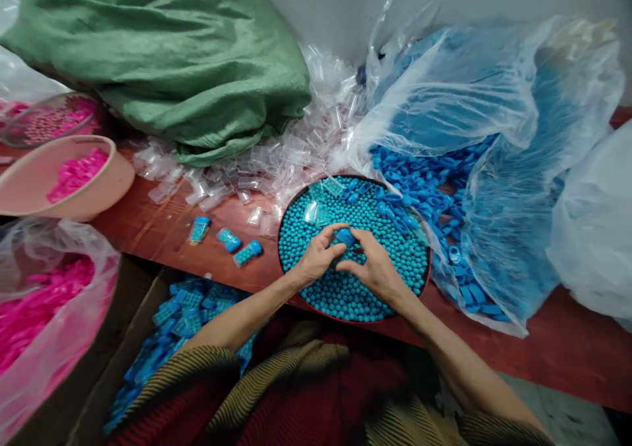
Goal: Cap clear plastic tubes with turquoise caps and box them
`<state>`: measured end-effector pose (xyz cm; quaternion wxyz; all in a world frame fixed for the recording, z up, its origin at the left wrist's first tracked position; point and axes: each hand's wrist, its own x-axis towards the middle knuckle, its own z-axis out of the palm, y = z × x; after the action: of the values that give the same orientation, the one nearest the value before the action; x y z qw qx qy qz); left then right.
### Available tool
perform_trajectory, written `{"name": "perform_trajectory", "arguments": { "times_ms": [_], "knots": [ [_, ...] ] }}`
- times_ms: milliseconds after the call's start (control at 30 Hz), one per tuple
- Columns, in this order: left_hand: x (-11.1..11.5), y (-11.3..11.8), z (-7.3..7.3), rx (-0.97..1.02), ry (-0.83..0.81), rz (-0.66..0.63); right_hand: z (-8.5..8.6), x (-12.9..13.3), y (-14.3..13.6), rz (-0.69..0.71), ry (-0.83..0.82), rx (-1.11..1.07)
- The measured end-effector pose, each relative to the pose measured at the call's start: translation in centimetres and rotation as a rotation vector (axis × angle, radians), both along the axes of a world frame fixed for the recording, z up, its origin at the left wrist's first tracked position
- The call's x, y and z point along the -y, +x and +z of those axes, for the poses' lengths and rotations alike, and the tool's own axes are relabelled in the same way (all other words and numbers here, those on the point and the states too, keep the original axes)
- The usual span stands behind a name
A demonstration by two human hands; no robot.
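A blue plastic cap is held over the round tray of beads. My left hand pinches it between thumb and forefinger. From the other side my right hand curls round with its forefinger on the cap and its thumb lower down. Whether a clear container is joined to the cap, I cannot make out. Below both hands, turquoise beads fill the red-rimmed tray. Loose blue caps and a clear plastic container lie on the beads towards the back.
Filled, blue-capped containers lie left of the tray, with more in a box below. Clear containers are heaped behind, by a green sack. A plastic bag spills blue caps on the right. Pink pieces fill a bowl and bag.
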<state>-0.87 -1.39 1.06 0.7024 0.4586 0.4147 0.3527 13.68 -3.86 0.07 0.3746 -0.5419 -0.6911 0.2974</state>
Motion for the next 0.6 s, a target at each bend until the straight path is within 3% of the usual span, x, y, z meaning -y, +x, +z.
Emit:
{"name": "perform_trajectory", "arguments": {
  "times_ms": [100, 233, 367, 600],
  "knots": [
    [0.0, 0.2, 0.1, 0.022, -0.012, 0.027, -0.2, 0.6, -0.8, 0.027, 0.075, 0.192],
    [0.2, 0.4, 0.3, 0.067, 0.059, 0.068, -0.2, 0.6, -1.4, -0.043, 0.143, 0.285],
    [0.7, 0.8, 0.5, 0.045, 0.018, 0.125, -0.7, 0.3, -1.5, -0.026, 0.242, 0.400],
    [1.0, 1.0, 0.3, -0.112, 0.046, 0.200, -2.1, 0.0, -2.0, 0.024, 0.196, 0.462]
  ]
}}
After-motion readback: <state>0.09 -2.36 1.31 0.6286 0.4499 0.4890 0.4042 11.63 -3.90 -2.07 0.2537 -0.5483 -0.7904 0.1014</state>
